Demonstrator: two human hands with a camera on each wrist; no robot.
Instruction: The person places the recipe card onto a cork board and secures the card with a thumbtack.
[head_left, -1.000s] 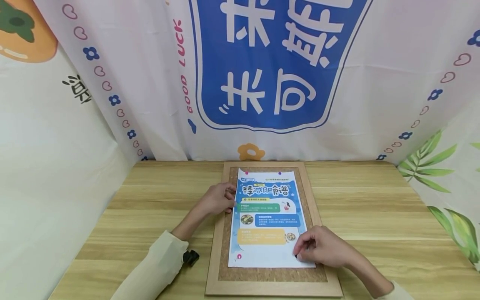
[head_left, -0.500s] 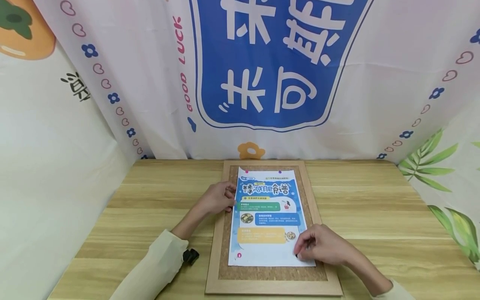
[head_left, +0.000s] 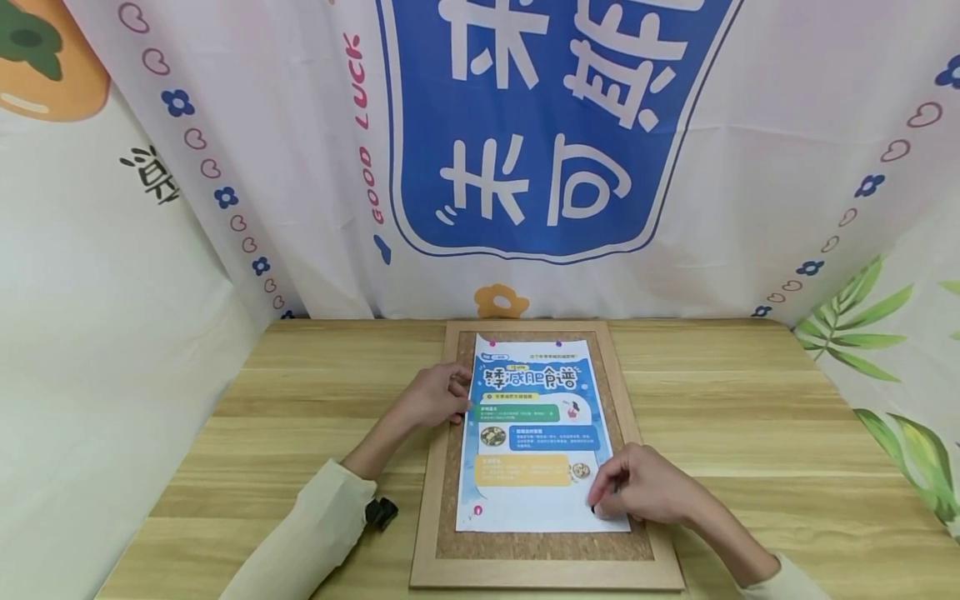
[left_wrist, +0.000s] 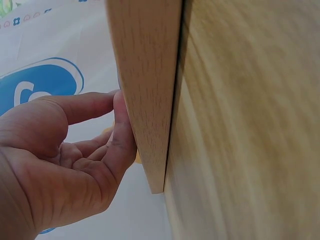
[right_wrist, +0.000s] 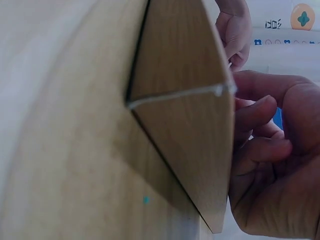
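Note:
A printed poster (head_left: pixel 536 512) in blue and white lies on a wood-framed cork board (head_left: pixel 555 547). Pink pushpins mark its upper left and lower left (head_left: pixel 478 510), and a purple pushpin (head_left: pixel 558 343) marks the upper right. My right hand (head_left: pixel 648 487) pinches a small dark pushpin (head_left: pixel 592 509) at the poster's lower right corner, thumb and forefinger together. At the left edge, my left hand (head_left: pixel 441 395) holds the paper's side between thumb and finger, other fingers curled. In the left wrist view, the frame's edge hides the sheet from that hand (left_wrist: pixel 75 160).
The board stands on a wood-grain table (head_left: pixel 750 417), its far end near a printed curtain (head_left: pixel 337 283). Table surface extends on both sides. A black strap clip (head_left: pixel 382 513) sits on the left sleeve.
Both hands keep their places on the poster and the pushpin. The head view shifts only slightly.

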